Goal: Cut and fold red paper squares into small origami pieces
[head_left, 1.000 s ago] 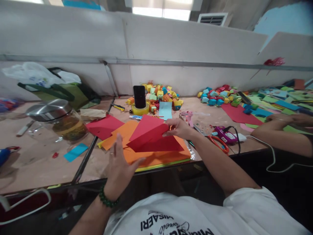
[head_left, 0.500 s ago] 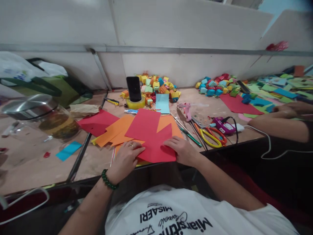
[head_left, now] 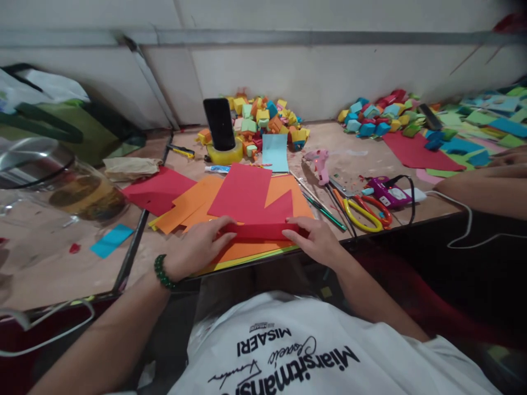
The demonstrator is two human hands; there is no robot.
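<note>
A red paper strip [head_left: 260, 231], its near edge folded up, lies across the front of the paper stack. My left hand [head_left: 206, 244] pinches its left end between thumb and fingers. At the right end my right hand [head_left: 315, 238] grips it the same way. Behind the strip lies a larger red sheet [head_left: 242, 192] with a pointed notch on its right side. Orange sheets [head_left: 193, 206] spread out beneath the red paper, and a yellow-green edge shows at the table's front.
A phone [head_left: 219, 123] leans on a yellow tape roll [head_left: 225, 153] before a pile of paper cubes [head_left: 263, 118]. Scissors [head_left: 364, 214], a pink glue gun [head_left: 319, 164] and a purple power adapter [head_left: 387, 192] lie rightward. A glass jar [head_left: 78, 192] sits left. Another person's arm [head_left: 486, 189] rests far right.
The near part of the red paper has been lifted and folded back, uncovering orange and yellow paper at the front. Both hands now pinch its ends. The camera view has tilted down.
</note>
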